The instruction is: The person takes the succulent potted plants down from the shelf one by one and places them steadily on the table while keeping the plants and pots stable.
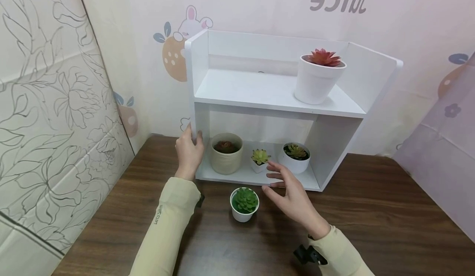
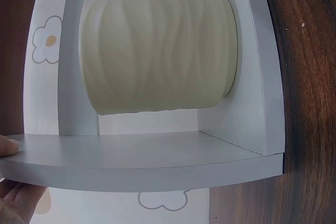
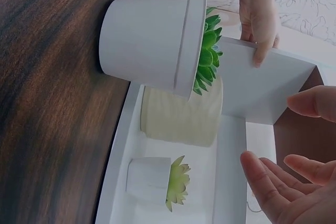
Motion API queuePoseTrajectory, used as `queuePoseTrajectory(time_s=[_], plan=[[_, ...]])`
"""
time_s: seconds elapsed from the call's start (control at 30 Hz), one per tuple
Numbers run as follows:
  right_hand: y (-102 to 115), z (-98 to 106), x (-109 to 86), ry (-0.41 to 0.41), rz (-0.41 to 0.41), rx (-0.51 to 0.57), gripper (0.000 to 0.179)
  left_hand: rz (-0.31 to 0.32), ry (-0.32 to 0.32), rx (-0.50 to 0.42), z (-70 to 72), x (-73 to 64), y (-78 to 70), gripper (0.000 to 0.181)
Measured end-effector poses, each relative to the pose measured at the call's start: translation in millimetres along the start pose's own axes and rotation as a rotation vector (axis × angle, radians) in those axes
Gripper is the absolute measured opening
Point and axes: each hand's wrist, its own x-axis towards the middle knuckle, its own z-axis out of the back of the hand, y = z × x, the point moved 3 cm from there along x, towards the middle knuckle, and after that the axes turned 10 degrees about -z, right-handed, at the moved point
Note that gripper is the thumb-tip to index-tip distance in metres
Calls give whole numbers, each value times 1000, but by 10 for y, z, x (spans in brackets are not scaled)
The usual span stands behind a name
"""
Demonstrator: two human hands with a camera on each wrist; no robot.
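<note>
My left hand grips the left side panel of a white two-tier shelf, thumb on the inner face and fingers outside, as the left wrist view also shows. My right hand hovers in front of the lower tier with fingers spread, holding nothing. Its fingertips overlap the edge of a small yellow-green succulent in a white pot. Between my forearms, on the table before the shelf, stands a green succulent in a white pot. A cream ribbed pot fills the left wrist view.
On the lower tier, a wide white pot with a succulent stands at the right. The upper tier bears a red succulent in a white pot near its right end. The dark wooden table meets patterned walls at the back and left.
</note>
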Motion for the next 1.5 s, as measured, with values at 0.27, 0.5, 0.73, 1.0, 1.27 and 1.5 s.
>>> queuePoseTrajectory(time_s=[0.27,0.5,0.73,1.0,1.27,1.5], plan=[[15,56,7,-42,-36,11,65,5,-2,1,5,2,-7,34],[41,88,7,-60,-24,14,66,1,-4,-2,6,-2,-16,35],[45,101,10,-75,-20,17,65,-8,-4,-7,5,-3,-11,34],[76,126,7,-127,23,46,65,5,2,-3,12,-2,-16,34],[88,142,-4,-140,36,38,64,2,5,-9,9,-3,-13,35],[129,155,-7,-156,58,19,64,-2,-2,-8,11,-5,-15,34]])
